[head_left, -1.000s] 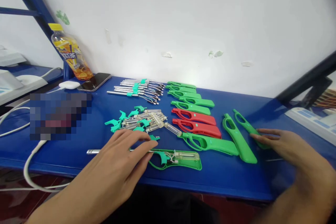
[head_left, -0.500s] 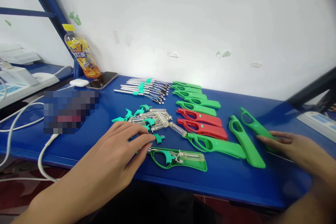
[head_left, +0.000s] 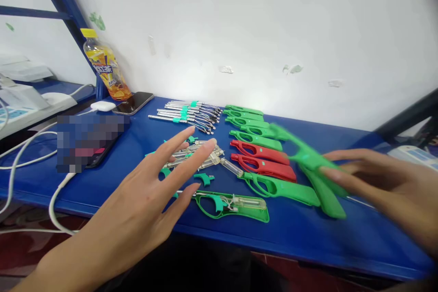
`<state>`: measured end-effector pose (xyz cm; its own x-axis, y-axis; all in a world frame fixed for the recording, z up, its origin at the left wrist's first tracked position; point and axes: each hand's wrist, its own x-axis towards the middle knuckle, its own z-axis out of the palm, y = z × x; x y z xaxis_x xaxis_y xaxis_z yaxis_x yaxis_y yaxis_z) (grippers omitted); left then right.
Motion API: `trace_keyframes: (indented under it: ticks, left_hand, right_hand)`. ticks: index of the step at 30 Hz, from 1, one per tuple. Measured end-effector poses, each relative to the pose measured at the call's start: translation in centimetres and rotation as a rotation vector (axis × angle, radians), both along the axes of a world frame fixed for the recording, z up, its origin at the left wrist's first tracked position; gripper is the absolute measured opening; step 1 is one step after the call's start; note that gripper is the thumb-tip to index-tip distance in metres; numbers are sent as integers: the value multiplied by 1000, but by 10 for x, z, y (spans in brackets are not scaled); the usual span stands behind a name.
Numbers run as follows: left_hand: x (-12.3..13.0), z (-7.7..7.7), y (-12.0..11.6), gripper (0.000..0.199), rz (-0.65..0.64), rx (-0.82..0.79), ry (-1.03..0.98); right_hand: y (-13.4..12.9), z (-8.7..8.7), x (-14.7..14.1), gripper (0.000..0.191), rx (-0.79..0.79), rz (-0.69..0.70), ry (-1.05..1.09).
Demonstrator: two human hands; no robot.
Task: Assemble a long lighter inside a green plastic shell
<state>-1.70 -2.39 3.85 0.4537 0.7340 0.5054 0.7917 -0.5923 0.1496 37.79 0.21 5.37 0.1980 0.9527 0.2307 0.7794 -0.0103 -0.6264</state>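
My right hand (head_left: 372, 182) grips a green lighter casing half (head_left: 311, 157), raised above another green casing (head_left: 323, 194) at the right. With fingers spread, my left hand (head_left: 150, 191) hovers over the clear fuel tubes (head_left: 208, 153) and teal triggers, holding nothing. Just beyond its thumb lies a loose teal trigger (head_left: 204, 179). Below that, an open green lighter half (head_left: 263, 214) lies with a trigger, wires and a clear fuel tube (head_left: 251, 204) inside; my left hand partly hides its metal rod.
Several green casings (head_left: 262, 141) and red casings (head_left: 270, 167) lie in a column. Metal rods with wires (head_left: 167, 118) are grouped at the back. A tea bottle (head_left: 107, 70), a phone (head_left: 133, 103) and white cables (head_left: 51, 200) occupy the left of the blue table (head_left: 308, 242).
My right hand has lifted the green casing half off the table and moved it left. My left hand has opened and risen, its fingers spreading away from the parts.
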Motion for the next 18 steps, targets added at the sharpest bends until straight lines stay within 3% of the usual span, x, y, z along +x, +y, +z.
trace_keyframes:
  ticks: [3,7,12,18]
  left_hand:
    - [-1,-4,2,64,-23,12,55]
    - [-6,-9,3,56,-135,47,76]
    - [-7,-13,4,42,-199,101,58]
    - [-6,-15,8,44,-198,58,77]
  right_hand:
    - [-1,17,-56,44,-128,287,74]
    - [1,20,-81,27,-242,532,169]
    - [2,14,-73,32,-297,568,131]
    - [1,9,-80,21,-266,578,-26]
